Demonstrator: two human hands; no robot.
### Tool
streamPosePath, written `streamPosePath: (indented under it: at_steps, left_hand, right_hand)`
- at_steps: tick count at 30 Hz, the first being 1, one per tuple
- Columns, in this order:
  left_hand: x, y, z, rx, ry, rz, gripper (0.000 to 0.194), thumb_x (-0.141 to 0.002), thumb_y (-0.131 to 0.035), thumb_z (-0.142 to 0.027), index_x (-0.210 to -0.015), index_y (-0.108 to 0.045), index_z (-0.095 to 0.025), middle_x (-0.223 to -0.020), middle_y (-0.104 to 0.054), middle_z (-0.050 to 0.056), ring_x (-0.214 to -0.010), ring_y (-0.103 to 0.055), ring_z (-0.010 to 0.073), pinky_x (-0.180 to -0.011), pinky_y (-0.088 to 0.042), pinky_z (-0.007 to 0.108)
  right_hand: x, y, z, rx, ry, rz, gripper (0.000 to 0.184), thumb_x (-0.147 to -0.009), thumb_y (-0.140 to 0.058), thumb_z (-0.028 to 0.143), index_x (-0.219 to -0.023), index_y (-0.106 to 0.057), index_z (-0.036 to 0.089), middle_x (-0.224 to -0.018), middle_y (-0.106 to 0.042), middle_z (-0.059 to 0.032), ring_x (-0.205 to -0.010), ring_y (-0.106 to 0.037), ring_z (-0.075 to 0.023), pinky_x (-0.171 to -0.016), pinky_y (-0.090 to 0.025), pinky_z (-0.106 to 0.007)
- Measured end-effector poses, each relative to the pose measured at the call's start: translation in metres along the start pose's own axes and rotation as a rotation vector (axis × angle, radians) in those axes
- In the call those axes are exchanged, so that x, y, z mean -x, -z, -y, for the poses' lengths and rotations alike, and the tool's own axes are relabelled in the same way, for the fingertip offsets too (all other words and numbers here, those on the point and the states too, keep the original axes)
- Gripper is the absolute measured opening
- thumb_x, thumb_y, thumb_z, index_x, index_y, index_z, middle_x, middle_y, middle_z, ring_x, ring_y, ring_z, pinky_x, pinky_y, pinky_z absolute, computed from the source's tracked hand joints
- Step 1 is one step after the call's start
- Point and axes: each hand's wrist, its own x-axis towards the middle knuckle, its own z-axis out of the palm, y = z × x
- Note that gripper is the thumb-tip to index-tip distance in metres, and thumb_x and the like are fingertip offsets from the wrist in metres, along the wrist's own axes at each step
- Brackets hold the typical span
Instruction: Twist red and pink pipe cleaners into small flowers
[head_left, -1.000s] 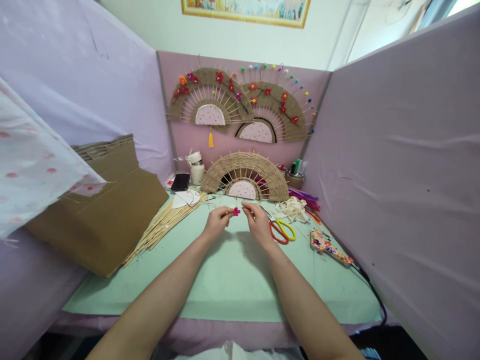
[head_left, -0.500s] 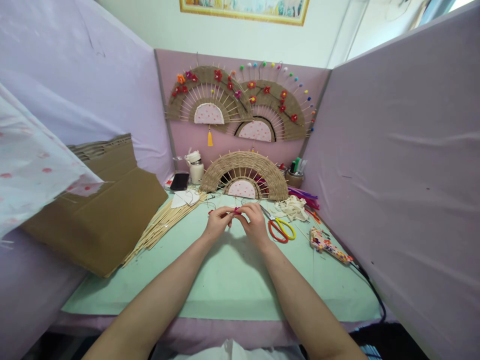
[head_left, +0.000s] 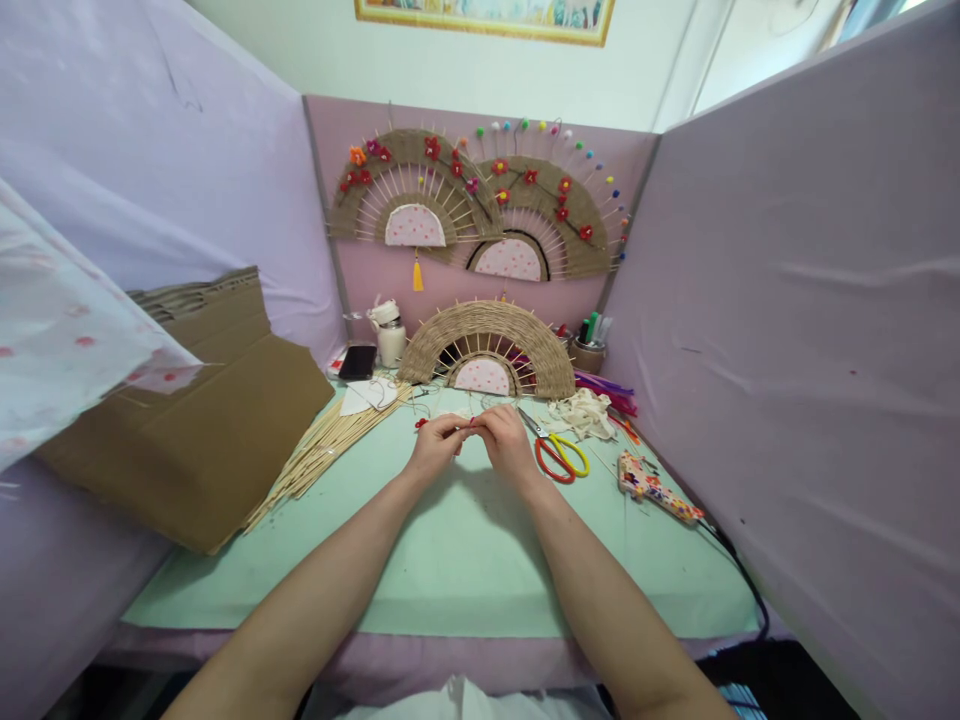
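My left hand (head_left: 439, 443) and my right hand (head_left: 504, 440) meet fingertip to fingertip over the middle of the table. Pinched between them is a small magenta piece of pipe cleaner (head_left: 472, 422), mostly covered by the fingers. A little red flower (head_left: 421, 425) lies just left of my left hand. Scissors (head_left: 559, 450) with one red and one yellow handle rest to the right of my right hand. Straight behind the hands, a woven half-round fan (head_left: 491, 320) with a dotted pink centre stands upright.
Thin wooden sticks (head_left: 322, 455) and a leaning cardboard sheet (head_left: 217, 430) are on the left. A patterned glue gun (head_left: 656, 487) with a black cord lies right. Purple pipe cleaners (head_left: 611, 390), a pen holder (head_left: 588, 354), a phone (head_left: 358, 362) and a white bottle (head_left: 388, 335) stand behind.
My right fingers have closed further over the magenta piece, so less of it shows. Both hands stay in nearly the same place; the view has shifted slightly.
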Motion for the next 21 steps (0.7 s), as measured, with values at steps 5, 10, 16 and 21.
streamPosePath:
  at_steps: [5,10,16,21]
  left_hand:
    - [-0.002,0.002,-0.004,0.120,0.107,-0.030,0.021,-0.067,-0.068,-0.034,-0.074,-0.069,-0.014,-0.048,-0.051,-0.004,-0.043,-0.044,0.0070,-0.045,-0.035,0.021]
    - [-0.006,0.009,-0.006,0.288,0.210,-0.087,0.026,-0.064,-0.071,-0.035,-0.080,-0.068,-0.014,-0.045,-0.051,-0.004,-0.041,-0.043,0.0059,-0.041,-0.030,0.019]
    - [-0.007,0.009,-0.008,0.443,0.195,-0.097,0.026,-0.057,-0.075,-0.029,-0.079,-0.069,-0.015,-0.083,-0.064,0.004,-0.050,-0.049,0.0046,-0.043,-0.034,0.019]
    - [-0.006,0.008,-0.007,0.464,0.167,-0.074,0.020,-0.059,-0.075,-0.027,-0.073,-0.068,-0.015,-0.099,-0.062,0.006,-0.051,-0.049,0.0030,-0.044,-0.035,0.020]
  right_hand:
    - [0.000,0.001,0.002,-0.053,-0.064,-0.042,0.013,-0.086,-0.053,0.028,-0.090,-0.062,0.021,-0.087,-0.060,-0.0064,-0.085,-0.051,-0.0198,-0.074,-0.043,-0.033]
    - [-0.001,0.005,0.007,-0.139,-0.199,-0.149,0.031,-0.081,-0.059,0.035,-0.107,-0.057,0.019,-0.102,-0.055,-0.0086,-0.082,-0.053,-0.0177,-0.068,-0.045,-0.030]
    - [0.001,-0.001,0.004,-0.172,-0.233,-0.101,0.019,-0.088,-0.047,0.031,-0.092,-0.062,0.020,-0.093,-0.059,-0.0068,-0.091,-0.054,-0.0180,-0.074,-0.045,-0.030]
    - [0.002,-0.004,0.000,-0.174,-0.237,-0.089,0.019,-0.089,-0.046,0.029,-0.091,-0.062,0.020,-0.092,-0.060,-0.0067,-0.091,-0.055,-0.0178,-0.076,-0.045,-0.030]
